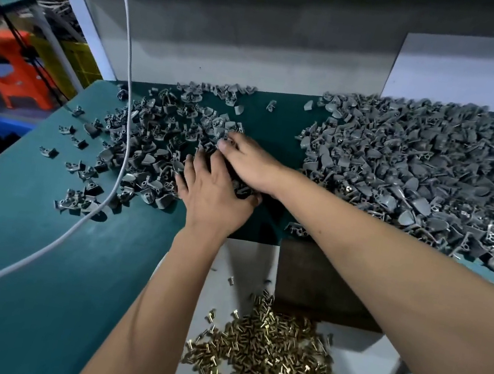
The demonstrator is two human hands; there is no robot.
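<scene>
Grey plastic pieces (152, 146) lie in a loose pile on the green tabletop (19, 247), and I have both hands at its near right edge. My left hand (213, 196) lies flat on the pieces, its grip spread, fingers straight and thumb out to the right. My right hand (251, 163) reaches across just behind it, fingertips bent down into the pile; I cannot tell whether that grip pinches a piece. A bigger grey heap (420, 169) sits well apart to the right. Brass pins (268, 368) lie in a white tray (237, 259) under my forearms, and a white cable (125, 96) crosses the left pile
</scene>
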